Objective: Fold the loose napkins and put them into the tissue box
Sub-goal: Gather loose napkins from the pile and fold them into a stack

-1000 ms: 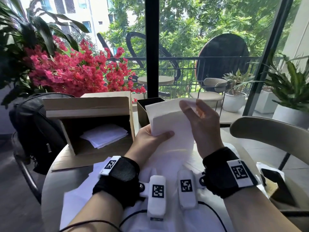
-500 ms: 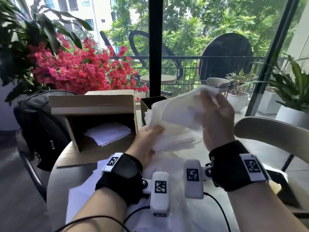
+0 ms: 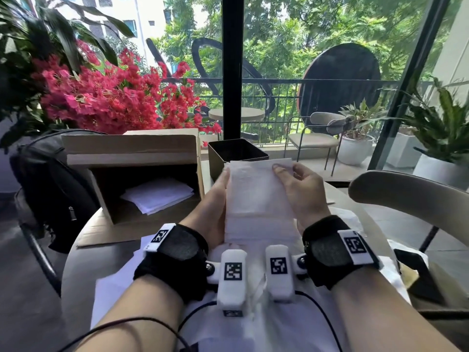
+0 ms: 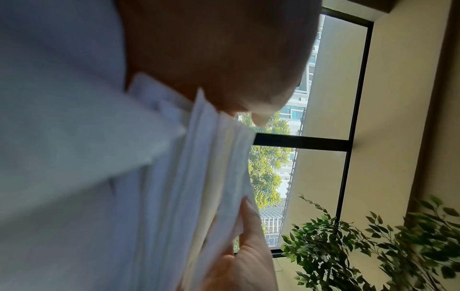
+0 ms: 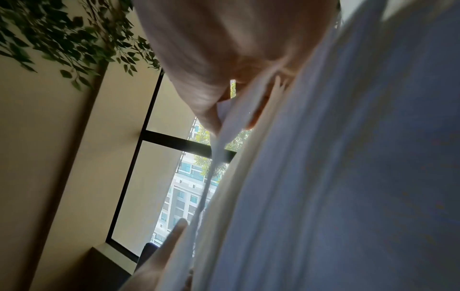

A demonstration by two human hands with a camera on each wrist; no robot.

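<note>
A stack of folded white napkins (image 3: 256,199) is held level above the round table (image 3: 72,265), between both hands. My left hand (image 3: 224,179) grips its left edge; the left wrist view shows the thumb on top and the fingers (image 4: 248,222) under the stack (image 4: 186,177). At the far right corner my right hand (image 3: 284,171) pinches the stack (image 5: 323,177), thumb on top. A dark, open-topped square box (image 3: 237,151) stands just beyond the stack. Loose white napkins (image 3: 119,290) lie spread under my wrists.
A cardboard box (image 3: 132,148) lies on its side at the left with folded napkins (image 3: 157,196) inside. A black backpack (image 3: 50,186) sits further left. A beige chair back (image 3: 406,191) curves at the right, and a dark flat object (image 3: 418,275) lies near the table's right edge.
The right hand, which had lifted a napkin sheet up and away, has brought it down flat onto the stack. Both hands have lowered and the stack now lies level.
</note>
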